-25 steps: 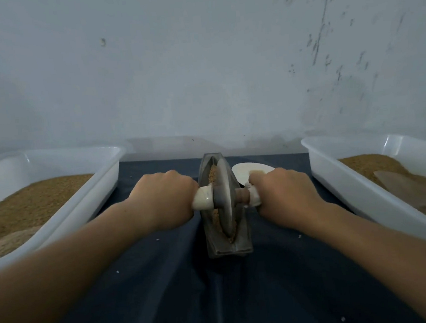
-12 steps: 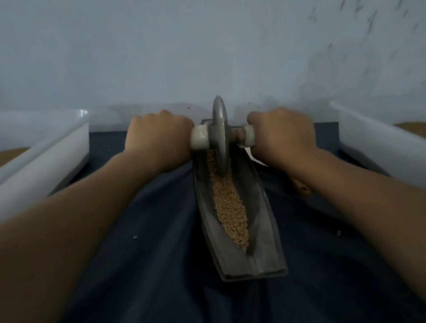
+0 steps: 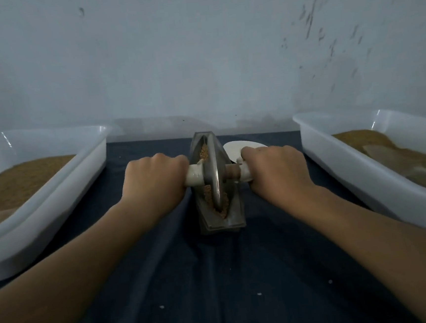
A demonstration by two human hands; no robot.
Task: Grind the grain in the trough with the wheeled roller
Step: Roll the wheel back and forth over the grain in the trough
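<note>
A narrow grey metal trough [image 3: 235,218] lies lengthwise on the dark cloth, running away from me. Tan grain [image 3: 204,151] fills its groove, seen beyond and beneath the wheel. The wheeled roller [image 3: 214,171], a thin metal disc on a white axle, stands upright in the groove around the trough's middle. My left hand [image 3: 154,182] grips the left axle handle. My right hand [image 3: 274,171] grips the right one. The fingers are curled under and hide most of both handles.
A white tray [image 3: 55,198] of brown grain sits at the left, and another white tray [image 3: 362,174] with grain at the right. A small white dish [image 3: 236,147] lies behind my right hand. A few spilled grains [image 3: 162,306] dot the dark cloth [image 3: 218,289]. A grey wall stands behind.
Both hands pulled the roller back from the trough's far end to around its middle. The wheel now covers the grain that lay bare half a second ago.
</note>
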